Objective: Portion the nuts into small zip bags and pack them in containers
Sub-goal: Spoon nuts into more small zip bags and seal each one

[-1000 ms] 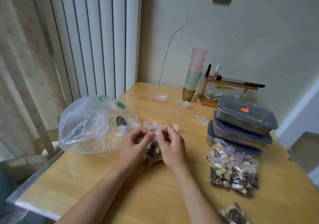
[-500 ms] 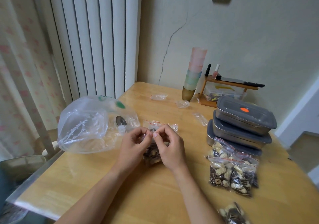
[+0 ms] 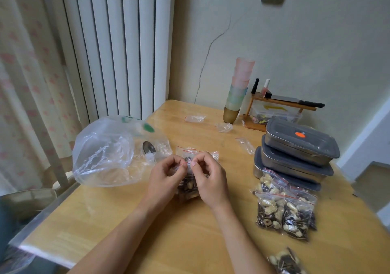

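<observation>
Both thumbs have closed together at mid-worktop: left hand [image 3: 166, 173] and right hand [image 3: 207, 176] each pinch the nut-filled zip bag [image 3: 188, 184] by its top, grip tight; sealing appears nearly done.

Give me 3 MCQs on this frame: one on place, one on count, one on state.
1. Where do the filled zip bags lie?
A. in front of the container stack
B. inside the big plastic bag
C. on the wooden shelf

2. How many lidded containers are stacked?
A. one
B. three
C. five

3. What are the left hand and right hand doing?
A. resting flat on the table
B. pinching the top of a small zip bag
C. lifting a container lid

Key: 1 A, the bags sit on the table against the stack's near side. 2 B, three grey lids show, one above another. 3 B, fingertips of both hands meet at the bag's top edge.
</observation>
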Demonstrator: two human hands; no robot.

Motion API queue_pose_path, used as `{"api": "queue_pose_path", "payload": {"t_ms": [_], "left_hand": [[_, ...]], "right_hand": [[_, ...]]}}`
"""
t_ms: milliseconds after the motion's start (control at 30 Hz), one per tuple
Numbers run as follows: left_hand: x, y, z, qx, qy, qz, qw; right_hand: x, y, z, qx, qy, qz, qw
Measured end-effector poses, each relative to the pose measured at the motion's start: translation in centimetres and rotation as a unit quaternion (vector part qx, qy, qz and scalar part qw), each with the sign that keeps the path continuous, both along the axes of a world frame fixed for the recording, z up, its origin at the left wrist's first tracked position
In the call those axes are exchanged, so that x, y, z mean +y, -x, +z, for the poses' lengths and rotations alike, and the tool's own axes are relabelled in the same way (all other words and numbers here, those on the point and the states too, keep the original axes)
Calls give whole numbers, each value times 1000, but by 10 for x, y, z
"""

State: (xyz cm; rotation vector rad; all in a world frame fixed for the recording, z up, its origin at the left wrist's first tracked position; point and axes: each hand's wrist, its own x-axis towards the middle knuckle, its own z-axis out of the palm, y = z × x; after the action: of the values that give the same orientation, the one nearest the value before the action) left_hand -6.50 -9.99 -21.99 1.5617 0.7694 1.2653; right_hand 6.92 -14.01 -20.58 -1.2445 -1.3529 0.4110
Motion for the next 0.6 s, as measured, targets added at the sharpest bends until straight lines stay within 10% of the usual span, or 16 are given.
{"api": "queue_pose_path", "payload": {"t_ms": [600], "left_hand": [[-2,-3,1,-26,21,-1,999]], "right_hand": [[3,-1,-6,20,26,-3,999]]}}
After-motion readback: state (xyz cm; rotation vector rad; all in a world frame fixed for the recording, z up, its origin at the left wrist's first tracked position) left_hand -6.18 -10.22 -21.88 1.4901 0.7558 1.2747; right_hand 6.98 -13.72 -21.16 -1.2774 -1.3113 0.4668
